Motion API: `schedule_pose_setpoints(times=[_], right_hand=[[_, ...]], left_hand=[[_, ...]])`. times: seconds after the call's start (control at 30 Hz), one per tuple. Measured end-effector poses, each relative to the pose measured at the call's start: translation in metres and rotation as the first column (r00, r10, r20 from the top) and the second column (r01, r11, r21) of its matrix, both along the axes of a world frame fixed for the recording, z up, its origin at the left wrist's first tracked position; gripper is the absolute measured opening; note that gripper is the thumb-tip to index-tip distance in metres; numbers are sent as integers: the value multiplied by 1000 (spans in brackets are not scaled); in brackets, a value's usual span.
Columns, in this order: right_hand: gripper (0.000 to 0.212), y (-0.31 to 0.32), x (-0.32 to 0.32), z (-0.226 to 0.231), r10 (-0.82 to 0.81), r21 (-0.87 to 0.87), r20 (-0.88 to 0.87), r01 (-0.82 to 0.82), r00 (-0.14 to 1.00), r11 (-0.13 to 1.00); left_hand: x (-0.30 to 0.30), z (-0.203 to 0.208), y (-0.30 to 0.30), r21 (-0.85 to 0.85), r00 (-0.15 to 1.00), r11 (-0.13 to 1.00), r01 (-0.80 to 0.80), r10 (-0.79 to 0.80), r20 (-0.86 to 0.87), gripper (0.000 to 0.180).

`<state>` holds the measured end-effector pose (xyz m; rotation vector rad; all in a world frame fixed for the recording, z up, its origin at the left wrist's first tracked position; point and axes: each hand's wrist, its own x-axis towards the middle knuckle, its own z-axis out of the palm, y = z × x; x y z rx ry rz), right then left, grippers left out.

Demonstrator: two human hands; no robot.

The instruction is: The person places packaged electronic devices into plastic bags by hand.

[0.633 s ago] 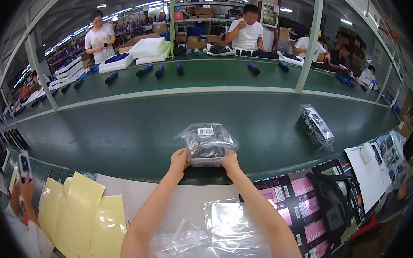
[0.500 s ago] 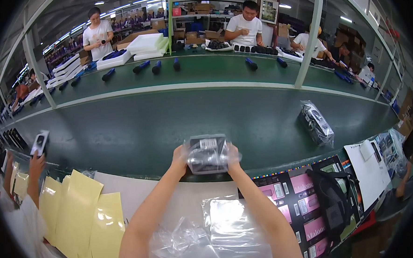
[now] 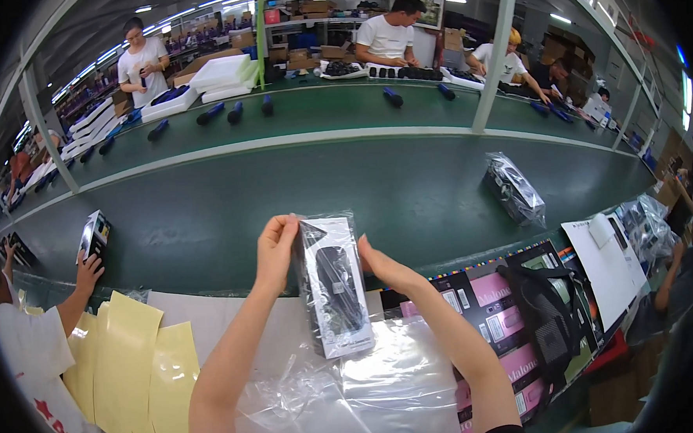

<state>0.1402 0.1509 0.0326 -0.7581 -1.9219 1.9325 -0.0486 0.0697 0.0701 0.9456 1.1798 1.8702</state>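
One bagged box (image 3: 339,295): left hand (image 3: 276,244) pinching upper-left corner; right hand (image 3: 386,265) at right edge, cannot tell whether gripping.

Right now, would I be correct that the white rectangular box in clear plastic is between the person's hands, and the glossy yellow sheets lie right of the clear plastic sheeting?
Not quite: the head view shows the glossy yellow sheets left of the clear plastic sheeting. The white rectangular box in clear plastic is indeed between the person's left hand and right hand.
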Motion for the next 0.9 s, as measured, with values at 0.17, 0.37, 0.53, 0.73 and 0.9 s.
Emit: schedule_pose_setpoints(times=[0.17,0.37,0.53,0.73,0.9], right_hand=[[100,-40,7,18,-32,-186,-270,-19,962,982],[110,0,38,78,-486,-5,19,486,874,874],[111,82,55,75,-813,862,-25,424,582,277],[93,133,80,26,-945,950,70,269,319,161],[52,58,68,53,-765,931,-327,50,554,-362]], left_hand=[[12,25,-13,81,998,996,36,-31,-55,19],[26,0,-42,-260,981,959,-117,72,-179,40],[26,-71,-51,-394,955,899,191,-262,-137,34],[41,-79,-44,-343,893,939,40,-188,-410,24],[34,-77,-43,-309,894,951,-17,-124,-431,22]])
